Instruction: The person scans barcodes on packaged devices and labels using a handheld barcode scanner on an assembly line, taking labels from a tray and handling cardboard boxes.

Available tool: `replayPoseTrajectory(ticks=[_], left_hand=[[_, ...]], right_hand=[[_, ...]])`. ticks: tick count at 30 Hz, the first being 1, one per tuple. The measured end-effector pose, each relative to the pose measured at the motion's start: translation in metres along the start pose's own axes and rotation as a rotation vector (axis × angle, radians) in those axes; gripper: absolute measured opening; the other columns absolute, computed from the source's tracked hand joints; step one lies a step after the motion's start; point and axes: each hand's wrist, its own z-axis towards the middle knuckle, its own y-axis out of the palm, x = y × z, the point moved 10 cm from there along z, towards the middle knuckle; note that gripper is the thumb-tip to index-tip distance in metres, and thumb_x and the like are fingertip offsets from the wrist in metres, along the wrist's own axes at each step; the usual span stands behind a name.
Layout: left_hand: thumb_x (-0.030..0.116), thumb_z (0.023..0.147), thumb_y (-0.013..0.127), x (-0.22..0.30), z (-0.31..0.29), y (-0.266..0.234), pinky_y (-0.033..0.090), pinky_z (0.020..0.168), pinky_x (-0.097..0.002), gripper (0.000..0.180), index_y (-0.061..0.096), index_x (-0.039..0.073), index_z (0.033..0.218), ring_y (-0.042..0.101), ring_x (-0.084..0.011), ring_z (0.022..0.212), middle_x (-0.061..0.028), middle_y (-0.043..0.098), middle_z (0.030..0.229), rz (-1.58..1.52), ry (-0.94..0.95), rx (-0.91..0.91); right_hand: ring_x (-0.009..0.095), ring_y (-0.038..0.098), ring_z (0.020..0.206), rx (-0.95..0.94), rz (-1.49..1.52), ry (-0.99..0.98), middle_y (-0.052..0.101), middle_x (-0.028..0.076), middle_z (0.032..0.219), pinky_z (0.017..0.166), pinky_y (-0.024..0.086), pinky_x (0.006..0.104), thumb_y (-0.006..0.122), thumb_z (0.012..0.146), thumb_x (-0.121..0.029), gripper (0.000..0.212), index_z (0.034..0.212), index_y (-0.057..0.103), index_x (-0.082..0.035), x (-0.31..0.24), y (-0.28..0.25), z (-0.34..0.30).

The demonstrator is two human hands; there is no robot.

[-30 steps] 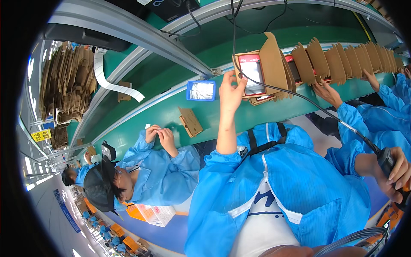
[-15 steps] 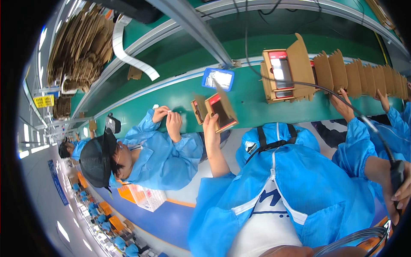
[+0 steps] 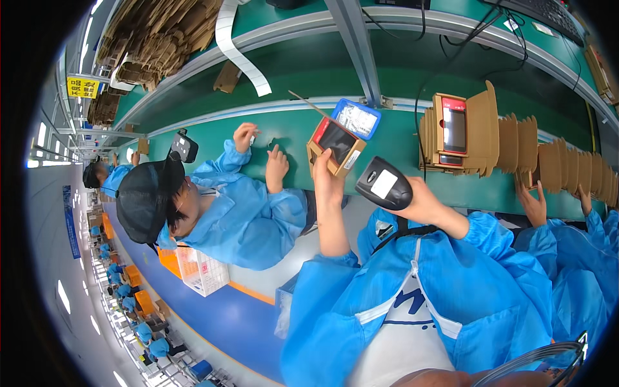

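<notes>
Plainly, both hands are full near the blue tray (image 3: 363, 120).
The left hand (image 3: 327, 179) pinches an open cardboard box (image 3: 356, 151) with a dark device (image 3: 337, 137) inside, at the tray's near left; the right hand (image 3: 423, 201) wraps around a black scanner (image 3: 383, 184) nearer the person than the tray, fingers mostly hidden. More boxes (image 3: 483, 132) stand to the tray's right.

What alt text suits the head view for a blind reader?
A person's left hand holds an open cardboard box; the right hand grips a black handheld scanner. More open boxes line the green bench at right; a co-worker is at left.
</notes>
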Motion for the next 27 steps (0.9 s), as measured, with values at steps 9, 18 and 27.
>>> replayPoseTrajectory(ticks=[9,18,27], left_hand=[[0.018,0.09,0.057,0.008,0.015,0.028,0.052,0.079,-0.0382,0.031,0.051,0.004,0.117,0.062,-0.0206,0.099,-0.0076,0.06,0.108,0.065,0.071,-0.033],[0.015,0.085,0.066,-0.002,0.029,0.029,0.047,0.089,-0.0349,0.037,0.054,0.008,0.12,0.057,-0.0179,0.104,-0.0027,0.057,0.114,0.073,0.063,-0.078],[0.018,0.091,0.055,-0.024,0.011,0.019,0.045,0.093,-0.0369,0.045,0.041,0.007,0.132,0.053,-0.023,0.111,-0.0085,0.051,0.121,0.212,0.155,-0.119]], right_hand=[[0.03,0.068,0.079,0.223,-0.038,-0.08,0.068,0.015,0.088,0.069,0.052,0.0349,0.077,0.072,-0.016,0.037,0.102,0.06,-0.001,0.009,-0.015,-0.013],[0.036,0.064,0.098,0.168,-0.007,0.068,0.064,0.022,0.106,0.084,0.05,0.0394,0.077,0.067,-0.019,0.068,0.126,0.05,0.0,0.019,-0.017,-0.023],[0.034,0.063,0.102,0.152,0.045,-0.043,0.065,0.018,0.109,0.087,0.05,0.0395,0.076,0.075,-0.021,0.06,0.126,0.05,-0.003,0.009,-0.03,-0.023]])
